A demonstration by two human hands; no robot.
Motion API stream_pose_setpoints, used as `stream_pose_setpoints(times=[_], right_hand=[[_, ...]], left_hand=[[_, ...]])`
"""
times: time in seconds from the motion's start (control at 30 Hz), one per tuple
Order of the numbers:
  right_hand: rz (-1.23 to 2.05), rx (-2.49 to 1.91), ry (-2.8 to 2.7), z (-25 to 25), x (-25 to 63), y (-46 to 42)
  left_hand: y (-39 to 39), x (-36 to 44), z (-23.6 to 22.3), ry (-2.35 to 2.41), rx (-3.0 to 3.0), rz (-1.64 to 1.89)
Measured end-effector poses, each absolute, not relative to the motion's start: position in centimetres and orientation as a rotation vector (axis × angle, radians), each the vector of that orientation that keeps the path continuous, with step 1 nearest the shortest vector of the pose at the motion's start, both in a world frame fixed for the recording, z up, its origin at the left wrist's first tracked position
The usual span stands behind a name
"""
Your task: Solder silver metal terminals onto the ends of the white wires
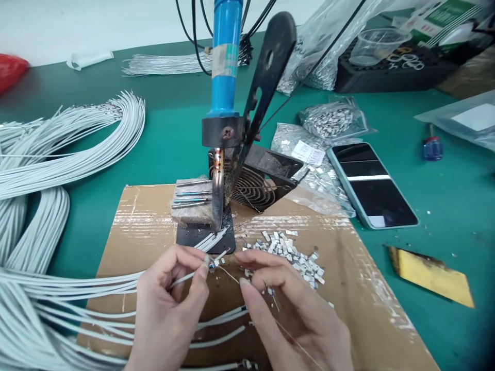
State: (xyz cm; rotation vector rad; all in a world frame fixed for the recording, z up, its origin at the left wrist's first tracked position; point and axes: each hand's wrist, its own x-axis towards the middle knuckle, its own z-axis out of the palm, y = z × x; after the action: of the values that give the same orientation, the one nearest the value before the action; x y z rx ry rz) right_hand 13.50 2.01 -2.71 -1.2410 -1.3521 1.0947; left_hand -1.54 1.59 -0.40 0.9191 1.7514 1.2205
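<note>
My left hand [174,299] is closed in a pinch on a white cable [183,279], with a small white-and-metal piece at its stripped end. Facing it, my right hand [294,304] has a thin solder wire [231,276] between thumb and fingers; its tip reaches the cable end, and its tail runs down across the palm. Just above both hands, the bent tip of a blue-handled soldering iron [218,201] points down over several white cable ends [211,240]. A pile of small white rectangular parts [294,255] lies beyond my right fingers.
Cardboard [359,309] covers the green table. White cable bundles [77,149] fill the left. A black fan [259,180] sits behind the iron. Rightward are a phone [373,185], bags of small parts [332,121], a yellow sponge [431,275] and a black tray [386,74].
</note>
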Motion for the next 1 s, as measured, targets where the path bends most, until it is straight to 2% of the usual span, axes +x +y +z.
stream_pose_setpoints(times=[0.23,1.0], right_hand=[[1.061,-1.208,-1.45,-3.0,13.2,2.6],[1.081,-1.279,-1.271,-2.5,11.8,3.3]], left_hand=[[2.3,-0.9,0.0,1.776,0.845,1.283],[3.3,-2.1,-0.7,1.687,1.033,1.256]])
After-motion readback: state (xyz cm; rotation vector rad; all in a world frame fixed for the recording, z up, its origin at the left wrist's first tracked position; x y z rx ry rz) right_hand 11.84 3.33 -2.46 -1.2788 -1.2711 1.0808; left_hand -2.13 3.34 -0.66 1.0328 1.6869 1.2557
